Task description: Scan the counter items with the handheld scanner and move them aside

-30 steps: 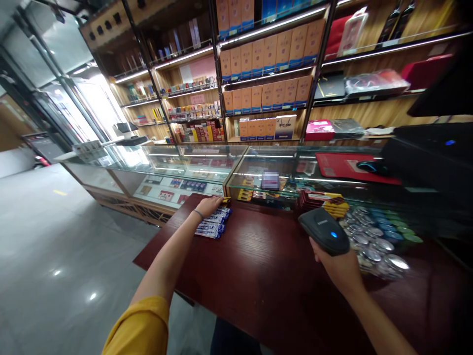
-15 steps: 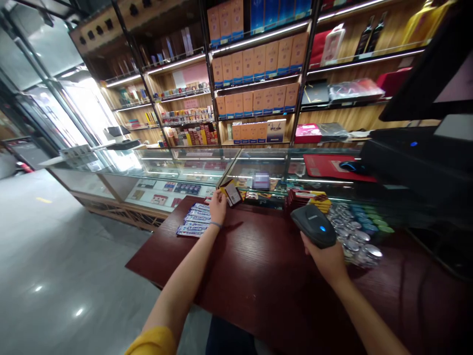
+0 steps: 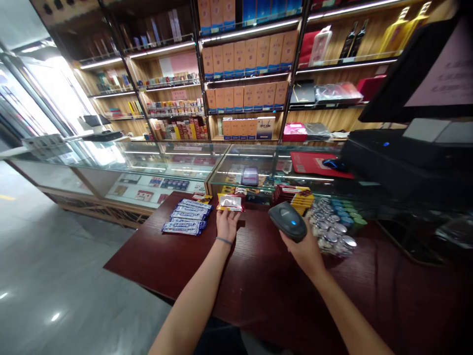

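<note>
My left hand [image 3: 226, 226], palm turned up, holds the lower edge of a yellow-and-red snack packet [image 3: 231, 202] with a pale panel facing me. Its fingertips are partly behind the packet. Around the handle of a black barcode scanner [image 3: 287, 221] with a blue light, my right hand [image 3: 305, 250] is closed. The scanner's head points toward the packet's side of the table. Left of my left hand lie several blue-and-white stick packs [image 3: 187, 217]. Another yellow-and-red packet [image 3: 202, 197] rests just behind them.
A stack of yellow-and-red packets [image 3: 301, 199] and several silver-lidded jars [image 3: 334, 235] stand beyond the scanner on the dark red table [image 3: 229, 276]. Behind runs a glass display counter [image 3: 173, 165]. A monitor [image 3: 424, 74] overhangs the right side.
My left hand has turned palm up and the packet in it now shows its pale panel. A yellow-and-red packet is now visible behind the stick packs. The view has shifted right.
</note>
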A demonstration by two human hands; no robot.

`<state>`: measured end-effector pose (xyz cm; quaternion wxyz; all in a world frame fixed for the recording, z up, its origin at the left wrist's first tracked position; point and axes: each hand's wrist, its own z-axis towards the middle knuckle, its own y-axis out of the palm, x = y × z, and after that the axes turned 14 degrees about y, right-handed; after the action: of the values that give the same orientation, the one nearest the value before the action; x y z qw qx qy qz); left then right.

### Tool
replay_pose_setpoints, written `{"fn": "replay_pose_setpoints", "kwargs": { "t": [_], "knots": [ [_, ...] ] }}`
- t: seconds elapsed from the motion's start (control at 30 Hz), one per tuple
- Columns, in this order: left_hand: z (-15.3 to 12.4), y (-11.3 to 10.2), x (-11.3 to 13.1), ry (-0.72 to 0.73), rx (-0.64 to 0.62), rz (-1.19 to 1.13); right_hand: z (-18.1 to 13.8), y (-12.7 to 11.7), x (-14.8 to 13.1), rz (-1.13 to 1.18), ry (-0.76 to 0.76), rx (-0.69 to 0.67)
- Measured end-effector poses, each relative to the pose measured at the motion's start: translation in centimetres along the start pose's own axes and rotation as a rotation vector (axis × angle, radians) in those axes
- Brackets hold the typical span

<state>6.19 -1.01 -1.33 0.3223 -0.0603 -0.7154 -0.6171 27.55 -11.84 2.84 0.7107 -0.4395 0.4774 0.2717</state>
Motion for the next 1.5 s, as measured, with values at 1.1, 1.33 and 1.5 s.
{"fn": "replay_pose_setpoints", "kwargs": {
  "t": [1.1,1.33,1.5],
  "knots": [
    [0.5,-0.2,0.1,-0.034,-0.076,0.005,-0.5,-0.3,-0.2,-0.161,0.007,-0.237],
    [-0.2,0.6,0.4,0.002,-0.215,0.097,0.2,-0.9,-0.2,-0.029,-0.019,-0.117],
    [-1.0,3.1,0.5,0.077,-0.341,0.270,1.0,-2.3,-0.7,0.120,-0.009,0.087]
  ]
}}
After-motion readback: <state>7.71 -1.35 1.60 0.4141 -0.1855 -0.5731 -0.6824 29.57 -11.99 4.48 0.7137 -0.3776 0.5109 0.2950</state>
